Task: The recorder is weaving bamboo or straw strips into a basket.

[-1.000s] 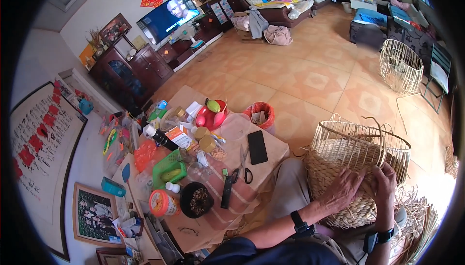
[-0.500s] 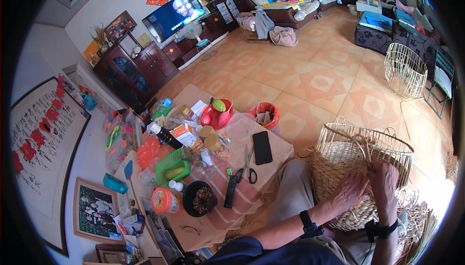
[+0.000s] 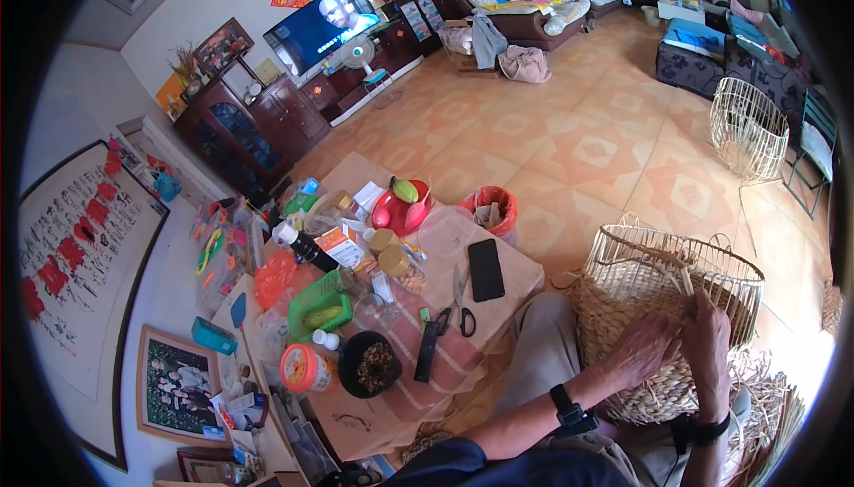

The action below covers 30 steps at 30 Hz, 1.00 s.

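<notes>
A half-woven basket (image 3: pixel 614 313) of braided straw over a wire frame stands between my knees at the lower right. Its upper wires are still bare along the far rim. My right hand (image 3: pixel 709 331) is closed at the basket's near side, gripping a straw strand (image 3: pixel 686 281) whose end sticks up above the fingers. Close beside it, my left hand (image 3: pixel 642 346) presses against the woven wall with its fingers drawn together. Its fingertips meet the right hand, and whatever they pinch is hidden.
Loose straw (image 3: pixel 769 411) lies right of the basket. To the left, a cloth-covered table holds scissors (image 3: pixel 463 305), a phone (image 3: pixel 486 270), a black bowl (image 3: pixel 367 364) and a green basket (image 3: pixel 319 305). A red-lined bin (image 3: pixel 490 209) and a bare wire frame (image 3: pixel 749 131) stand on the floor.
The strand above my right hand has dropped from a tall loop to a short upright end. Both hands stay close together at the basket, with the left slightly lower.
</notes>
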Each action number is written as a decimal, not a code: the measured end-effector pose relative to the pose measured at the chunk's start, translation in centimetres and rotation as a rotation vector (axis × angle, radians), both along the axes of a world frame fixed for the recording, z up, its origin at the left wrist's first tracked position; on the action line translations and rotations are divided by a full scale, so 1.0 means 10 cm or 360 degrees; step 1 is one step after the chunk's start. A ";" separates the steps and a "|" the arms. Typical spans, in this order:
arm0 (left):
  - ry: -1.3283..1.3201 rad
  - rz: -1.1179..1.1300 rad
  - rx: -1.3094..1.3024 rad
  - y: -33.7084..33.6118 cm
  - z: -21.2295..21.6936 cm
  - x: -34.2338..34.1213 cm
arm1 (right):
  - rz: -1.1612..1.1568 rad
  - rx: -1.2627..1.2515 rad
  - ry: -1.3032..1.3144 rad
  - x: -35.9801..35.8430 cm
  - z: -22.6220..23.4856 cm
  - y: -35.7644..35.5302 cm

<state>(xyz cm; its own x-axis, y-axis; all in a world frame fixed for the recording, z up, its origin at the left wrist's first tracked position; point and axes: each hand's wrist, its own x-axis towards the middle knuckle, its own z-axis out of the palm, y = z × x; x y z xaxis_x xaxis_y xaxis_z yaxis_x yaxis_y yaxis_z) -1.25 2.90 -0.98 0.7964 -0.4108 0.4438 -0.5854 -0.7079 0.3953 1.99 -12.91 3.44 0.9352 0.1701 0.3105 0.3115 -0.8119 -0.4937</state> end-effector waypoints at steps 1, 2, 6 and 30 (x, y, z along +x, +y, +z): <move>0.0006 0.0001 0.0000 0.00 -0.01 0.01 | -0.0022 0.0138 -0.0018 -0.04 0.01 0.01; 0.0024 -0.0017 -0.0030 0.00 -0.02 0.03 | -0.0021 0.0139 -0.0012 -0.10 0.08 0.04; -0.0089 -0.0027 -0.0264 -0.02 -0.01 0.05 | -0.0139 0.0743 0.0164 -0.21 0.08 0.06; 0.0425 0.0079 -0.0636 0.01 0.02 0.17 | -0.0016 0.0635 0.0168 -0.27 -0.08 -0.18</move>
